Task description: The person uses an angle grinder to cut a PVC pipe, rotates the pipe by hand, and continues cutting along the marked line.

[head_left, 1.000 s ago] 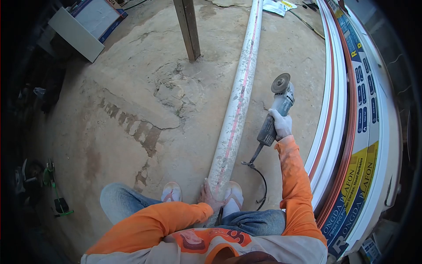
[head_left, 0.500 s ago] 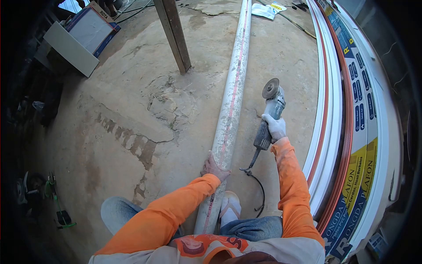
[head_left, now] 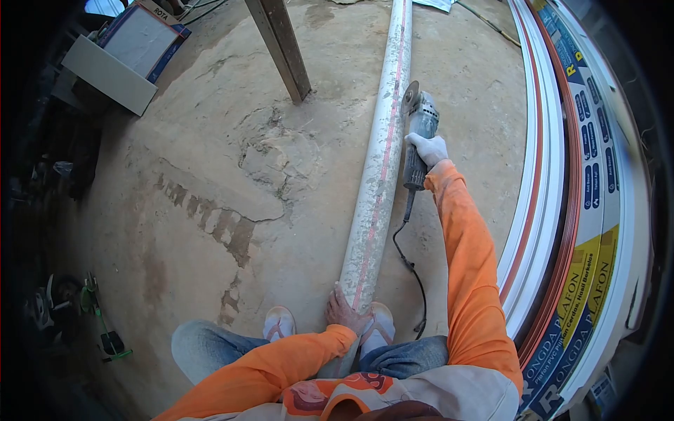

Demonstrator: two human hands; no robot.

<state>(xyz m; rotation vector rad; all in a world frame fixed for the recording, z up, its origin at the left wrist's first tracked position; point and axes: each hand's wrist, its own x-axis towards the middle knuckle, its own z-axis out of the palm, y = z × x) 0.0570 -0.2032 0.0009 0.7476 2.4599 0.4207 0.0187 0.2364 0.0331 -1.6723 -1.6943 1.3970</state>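
Note:
A long white pipe (head_left: 382, 151) with a red stripe lies on the concrete floor, running away from me. My left hand (head_left: 344, 311) presses on its near end, between my two sandalled feet. My right hand (head_left: 427, 149), in a white glove, grips a grey angle grinder (head_left: 416, 137). The grinder's disc (head_left: 409, 97) stands edge-on right beside the pipe's right side, farther up its length. The grinder's black cord (head_left: 406, 263) trails back along the floor toward my feet.
A stack of long white and red PVC ceiling panels (head_left: 562, 182) in printed wrapping curves along the right. A wooden post (head_left: 284, 45) stands at the top centre. Flat boards and a box (head_left: 119, 56) lie at top left. Green-handled tools (head_left: 98, 316) sit at the left edge.
My right hand swung the grinder forward and left, from away from the pipe to right beside it. My left hand slid back down the pipe to its near end.

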